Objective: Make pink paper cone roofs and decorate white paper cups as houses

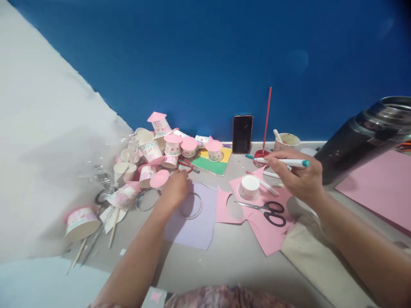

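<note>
My right hand (pixel 297 173) grips a white marker (pixel 290 162) with teal at both ends, held nearly level above the table. Below it, a small white paper cup (pixel 248 188) and black-handled scissors (pixel 268 211) lie on cut pink paper (pixel 268 239). Curled fingers on my left hand (pixel 177 187) reach the red handles (pixel 186 167) of what looks like another pair of scissors; the back of the hand hides what they hold. Close by is a small cup with a pink paper top (pixel 159 179). Lilac paper (pixel 192 233) with a ring (pixel 199 207) on it lies beneath my left wrist.
Decorated paper cups with pink roofs (pixel 173 143) crowd the left. A phone (pixel 242 133) leans against the blue wall. A large dark flask (pixel 356 141) stands at right beside a pink sheet (pixel 382 192). Sticks (pixel 114 229) lie at front left.
</note>
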Demonstrator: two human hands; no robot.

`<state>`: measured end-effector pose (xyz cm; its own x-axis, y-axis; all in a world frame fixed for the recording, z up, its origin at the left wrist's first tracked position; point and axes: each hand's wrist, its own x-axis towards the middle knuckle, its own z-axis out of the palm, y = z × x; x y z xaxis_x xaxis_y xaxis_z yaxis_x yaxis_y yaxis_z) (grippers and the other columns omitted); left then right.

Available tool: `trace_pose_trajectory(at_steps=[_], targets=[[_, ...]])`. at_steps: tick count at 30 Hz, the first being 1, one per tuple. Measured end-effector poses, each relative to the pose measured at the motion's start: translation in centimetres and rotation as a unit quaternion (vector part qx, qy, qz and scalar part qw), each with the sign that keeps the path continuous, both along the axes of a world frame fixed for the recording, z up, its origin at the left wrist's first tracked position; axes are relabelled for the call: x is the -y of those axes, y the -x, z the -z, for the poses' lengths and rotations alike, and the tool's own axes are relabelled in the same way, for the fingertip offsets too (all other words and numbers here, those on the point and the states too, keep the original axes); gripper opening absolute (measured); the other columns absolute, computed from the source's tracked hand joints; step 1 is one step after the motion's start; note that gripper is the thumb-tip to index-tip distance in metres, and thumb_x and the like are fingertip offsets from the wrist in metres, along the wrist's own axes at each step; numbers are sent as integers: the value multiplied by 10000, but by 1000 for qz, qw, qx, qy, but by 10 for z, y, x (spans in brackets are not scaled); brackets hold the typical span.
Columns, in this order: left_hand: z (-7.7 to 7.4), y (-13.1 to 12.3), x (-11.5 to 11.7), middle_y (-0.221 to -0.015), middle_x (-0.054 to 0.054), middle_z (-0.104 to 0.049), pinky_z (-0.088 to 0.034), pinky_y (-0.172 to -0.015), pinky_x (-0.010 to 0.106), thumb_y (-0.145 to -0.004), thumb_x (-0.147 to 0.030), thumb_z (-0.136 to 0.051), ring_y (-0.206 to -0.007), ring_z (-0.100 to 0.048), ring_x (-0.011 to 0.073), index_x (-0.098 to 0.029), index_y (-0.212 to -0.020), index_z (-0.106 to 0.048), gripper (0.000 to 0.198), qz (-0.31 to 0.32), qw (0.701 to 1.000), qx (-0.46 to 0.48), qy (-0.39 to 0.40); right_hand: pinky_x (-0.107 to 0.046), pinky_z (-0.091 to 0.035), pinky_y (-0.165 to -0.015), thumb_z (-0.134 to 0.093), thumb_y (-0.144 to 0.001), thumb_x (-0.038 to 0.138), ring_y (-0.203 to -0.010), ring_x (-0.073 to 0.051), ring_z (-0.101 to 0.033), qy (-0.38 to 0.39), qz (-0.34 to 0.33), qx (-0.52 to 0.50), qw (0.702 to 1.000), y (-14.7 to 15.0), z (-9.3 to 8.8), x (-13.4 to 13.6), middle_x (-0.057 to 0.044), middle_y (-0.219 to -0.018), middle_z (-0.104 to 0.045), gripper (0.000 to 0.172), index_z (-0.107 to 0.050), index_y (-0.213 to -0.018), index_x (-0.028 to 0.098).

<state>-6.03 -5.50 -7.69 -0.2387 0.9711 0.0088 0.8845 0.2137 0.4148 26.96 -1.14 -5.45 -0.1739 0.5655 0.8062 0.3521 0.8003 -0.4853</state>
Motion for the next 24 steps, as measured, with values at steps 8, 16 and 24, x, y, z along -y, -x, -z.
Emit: trace_pose_trajectory(at_steps=[8,16,24], targets=[[3,-10,9,-912,84,-665,-463,-783,342,-784,-161,-668,-910,-654,259,-173,-1051,-697,269,-29,964,264,-13,-230,-481,-468,-733,-860,196,-524,-123,-630,134,12,-9,991,13,-11,21,19,-748,-761,42,-730,-841,234],[-23,-53,34,-714,-8,-577,-432,-549,210,-626,-575,-875,-578,-519,79,-159,-874,-693,518,10,767,641,18,-264,-596,-656,-703,-900,142,-748,-187,-762,67,-167,7,984,27,-21,51,-35,-869,-808,151,-746,-1010,237],[-21,-69,49,-697,8,-663,-495,-562,182,-695,-299,-915,-563,-594,70,-138,-877,-734,303,2,643,764,50,-274,-597,-651,-706,-902,122,-727,-186,-762,12,-180,18,983,32,-21,56,-30,-840,-805,199,-729,-1057,245]])
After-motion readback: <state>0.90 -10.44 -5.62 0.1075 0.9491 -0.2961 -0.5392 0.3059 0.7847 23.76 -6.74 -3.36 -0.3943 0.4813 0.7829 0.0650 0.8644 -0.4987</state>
